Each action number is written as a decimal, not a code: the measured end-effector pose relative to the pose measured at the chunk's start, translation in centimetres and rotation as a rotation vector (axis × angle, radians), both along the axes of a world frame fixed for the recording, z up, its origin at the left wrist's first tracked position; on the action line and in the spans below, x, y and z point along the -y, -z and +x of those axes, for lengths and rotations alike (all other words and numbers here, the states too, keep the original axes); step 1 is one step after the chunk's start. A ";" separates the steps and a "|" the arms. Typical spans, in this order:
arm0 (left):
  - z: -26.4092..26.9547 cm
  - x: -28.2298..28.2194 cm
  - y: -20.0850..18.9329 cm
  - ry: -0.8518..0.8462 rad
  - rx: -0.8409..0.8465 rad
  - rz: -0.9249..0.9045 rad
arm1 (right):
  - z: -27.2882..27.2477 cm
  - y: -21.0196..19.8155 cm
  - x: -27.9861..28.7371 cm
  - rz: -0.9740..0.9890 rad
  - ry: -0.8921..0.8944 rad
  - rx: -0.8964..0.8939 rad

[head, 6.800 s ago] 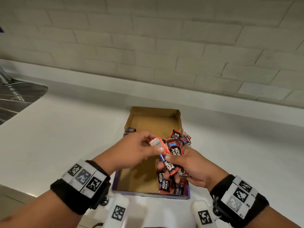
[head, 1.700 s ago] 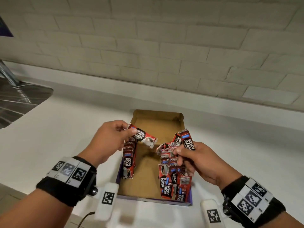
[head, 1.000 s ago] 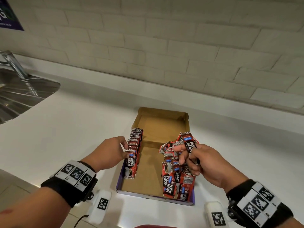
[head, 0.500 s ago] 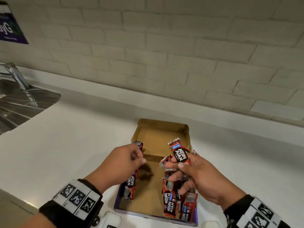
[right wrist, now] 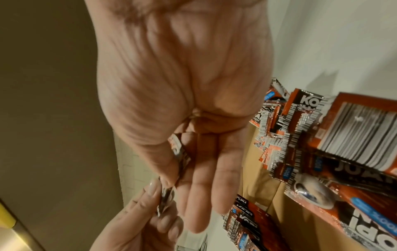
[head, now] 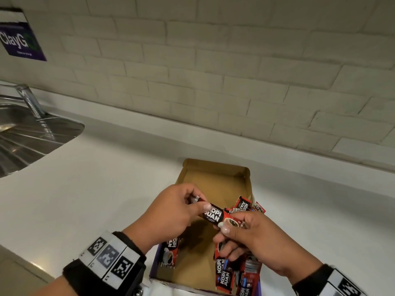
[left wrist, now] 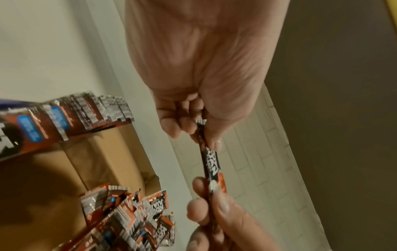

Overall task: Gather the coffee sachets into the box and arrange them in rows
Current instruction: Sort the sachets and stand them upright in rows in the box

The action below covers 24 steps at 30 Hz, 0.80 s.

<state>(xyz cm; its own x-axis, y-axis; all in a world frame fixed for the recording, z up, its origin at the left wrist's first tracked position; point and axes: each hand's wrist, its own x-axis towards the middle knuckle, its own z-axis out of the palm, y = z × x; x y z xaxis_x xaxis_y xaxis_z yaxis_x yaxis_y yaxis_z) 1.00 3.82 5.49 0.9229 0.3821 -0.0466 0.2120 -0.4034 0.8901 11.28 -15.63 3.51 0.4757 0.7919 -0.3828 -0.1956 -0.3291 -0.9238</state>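
Note:
An open cardboard box [head: 215,180] with a purple outside sits on the white counter. One red and black coffee sachet [head: 220,216] hangs above the box between both hands. My left hand [head: 171,212] pinches its left end [left wrist: 201,134]. My right hand [head: 254,233] pinches its right end with thumb and fingers [left wrist: 212,191]. A neat row of sachets [left wrist: 90,112] stands along the box's left wall, seen too as the left row [head: 170,251]. A loose heap of sachets [head: 235,272] fills the right side, and this heap [right wrist: 322,144] looks untidy. The box's middle strip is bare cardboard.
A steel sink drainer [head: 30,135] with a tap lies at the far left. A brick wall [head: 213,71] with a purple sign [head: 19,39] rises behind the counter. Bare white counter [head: 96,189] spreads left of the box and to its right.
Half a second ago my right hand alone held a sachet up while the left was empty beside the left row. Now both hands pinch that sachet, one at each end.

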 end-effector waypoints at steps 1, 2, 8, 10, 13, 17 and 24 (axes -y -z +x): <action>-0.4 -0.4 -0.2 -0.031 -0.002 -0.006 | 0.0 0.0 -0.1 -0.005 0.001 0.011; -0.9 -1.0 -0.5 -0.071 -0.001 0.004 | 0.0 -0.1 -0.2 -0.018 0.010 0.030; -3.3 -5.4 -0.7 -0.076 -0.169 0.133 | -1.1 -0.1 -2.0 -0.110 0.030 0.246; -3.7 -5.9 0.2 0.047 -0.316 0.180 | -1.8 0.3 -3.2 -0.171 -0.026 0.281; -3.6 -5.9 2.4 0.203 -0.446 0.282 | -2.6 1.1 -5.4 -0.304 -0.127 0.298; -3.0 -5.5 5.1 0.260 -0.465 0.468 | -4.1 2.4 -7.9 -0.498 -0.288 0.330; -3.3 -5.4 8.3 0.107 -0.303 0.394 | -6.1 6.3 -10.2 -0.629 -0.418 0.739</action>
<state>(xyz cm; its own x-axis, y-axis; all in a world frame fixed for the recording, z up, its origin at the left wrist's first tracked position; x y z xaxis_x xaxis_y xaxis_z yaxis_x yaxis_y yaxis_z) -2.27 9.19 -2.85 0.9252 0.3287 -0.1897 0.3763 -0.7297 0.5709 5.20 -5.39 -2.77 0.4936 0.7061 -0.5077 0.5851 -0.7015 -0.4068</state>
